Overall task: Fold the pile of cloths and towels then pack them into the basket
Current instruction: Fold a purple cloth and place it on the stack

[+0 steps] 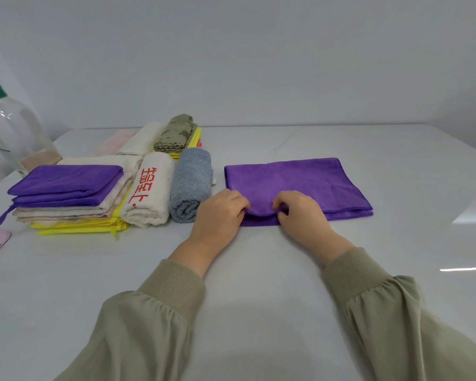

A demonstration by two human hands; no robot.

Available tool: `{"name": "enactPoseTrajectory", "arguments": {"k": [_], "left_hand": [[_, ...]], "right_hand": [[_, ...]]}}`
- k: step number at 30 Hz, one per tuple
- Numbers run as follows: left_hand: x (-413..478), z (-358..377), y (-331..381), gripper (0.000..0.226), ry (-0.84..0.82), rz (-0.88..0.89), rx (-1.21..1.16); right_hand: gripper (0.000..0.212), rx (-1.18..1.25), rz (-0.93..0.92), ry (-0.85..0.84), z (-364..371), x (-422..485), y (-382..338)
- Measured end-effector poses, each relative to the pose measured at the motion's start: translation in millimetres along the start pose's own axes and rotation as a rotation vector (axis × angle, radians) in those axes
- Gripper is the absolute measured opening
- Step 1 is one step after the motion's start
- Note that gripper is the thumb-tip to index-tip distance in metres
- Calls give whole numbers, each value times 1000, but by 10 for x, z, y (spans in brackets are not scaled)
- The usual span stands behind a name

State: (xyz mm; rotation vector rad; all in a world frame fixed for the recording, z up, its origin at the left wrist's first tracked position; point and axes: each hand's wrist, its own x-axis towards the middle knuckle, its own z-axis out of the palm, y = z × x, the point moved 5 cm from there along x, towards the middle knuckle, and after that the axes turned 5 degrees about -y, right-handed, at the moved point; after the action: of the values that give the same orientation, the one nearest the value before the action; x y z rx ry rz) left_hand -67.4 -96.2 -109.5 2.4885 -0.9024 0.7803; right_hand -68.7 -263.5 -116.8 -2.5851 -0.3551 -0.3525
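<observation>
Microfibre by the look of it, the purple cloth (300, 185) lies folded into a long strip on the white table (259, 270), right of the folded stack (66, 193). Both hands pinch its near edge: left hand (220, 213) and right hand (300, 215) close together, fingers curled on the raised top layer. It seems light, limp and grippy; corners give better control.

Flat folded cloth (300, 182) center-right on table (259, 270); both hands (220, 213) (300, 213) on its near-left edge. Rolled towels (190, 185) just left, stacked cloths (66, 193) further left, bottle (8, 127) far-left.
</observation>
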Motion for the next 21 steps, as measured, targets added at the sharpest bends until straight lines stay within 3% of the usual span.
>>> {"name": "enactPoseTrajectory", "arguments": {"k": [4,8,11,18,21], "left_hand": [[-112,73,-46,25,-144,7,121],[-124,59,20,21,-146,-13,206],[-110,93,92,15,-153,-46,258],[84,112,219,39,-92,-163,293],[204,267,346,45,-254,-240,164]], "right_hand": [[17,-34,-99,-47,79,-32,-31],[20,-68,-157,-51,65,-72,9],[23,-125,-65,-26,-59,-106,215],[22,-134,236,91,-480,-271,858],[24,-86,230,57,-495,-286,896]]}}
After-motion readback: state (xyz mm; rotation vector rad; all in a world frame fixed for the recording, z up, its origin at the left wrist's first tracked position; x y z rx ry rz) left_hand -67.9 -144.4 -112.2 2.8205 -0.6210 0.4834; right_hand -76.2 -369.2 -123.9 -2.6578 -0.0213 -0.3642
